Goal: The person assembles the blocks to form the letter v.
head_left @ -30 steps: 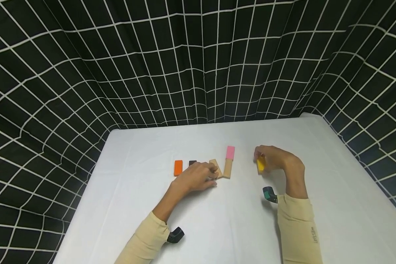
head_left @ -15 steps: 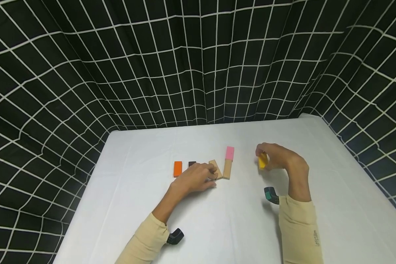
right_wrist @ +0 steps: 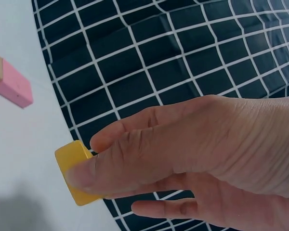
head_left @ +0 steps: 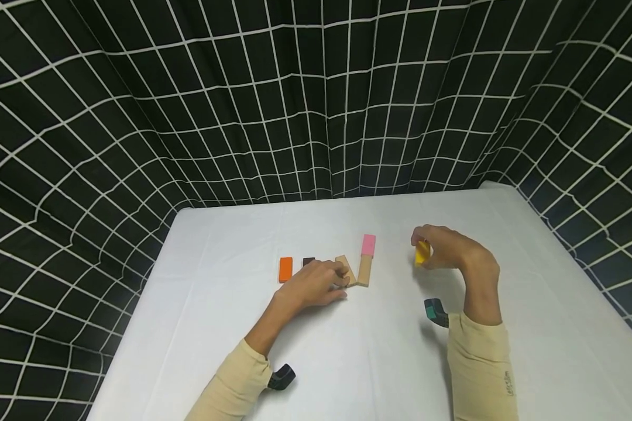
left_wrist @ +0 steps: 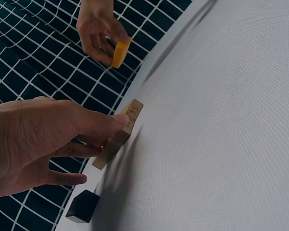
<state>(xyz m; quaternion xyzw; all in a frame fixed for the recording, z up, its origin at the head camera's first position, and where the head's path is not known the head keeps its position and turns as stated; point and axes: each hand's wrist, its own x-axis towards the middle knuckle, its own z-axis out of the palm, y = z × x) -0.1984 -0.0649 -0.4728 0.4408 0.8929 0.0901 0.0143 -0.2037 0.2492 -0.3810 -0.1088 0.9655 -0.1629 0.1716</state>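
Note:
My left hand (head_left: 316, 283) pinches a plain wooden block (left_wrist: 119, 142) on the table, thumb on one side and fingers behind. This block slants so that its near end meets or nearly meets a second wooden block (head_left: 365, 272). A pink block (head_left: 368, 245) lies end to end with that second one. To the right, my right hand (head_left: 445, 248) holds a yellow block (right_wrist: 73, 159) between thumb and fingers, raised off the table, with a shadow below it. My left hand partly hides a dark block (head_left: 308, 261).
An orange block (head_left: 285, 270) lies on the left, beyond the dark block. A white cloth covers the table (head_left: 368, 339). Black curtains with a white grid (head_left: 274, 117) stand behind the table and along both sides.
The right hand has lifted the yellow block and shifted it slightly right and away, tilting it. The left hand and the blocks around it have stayed in place.

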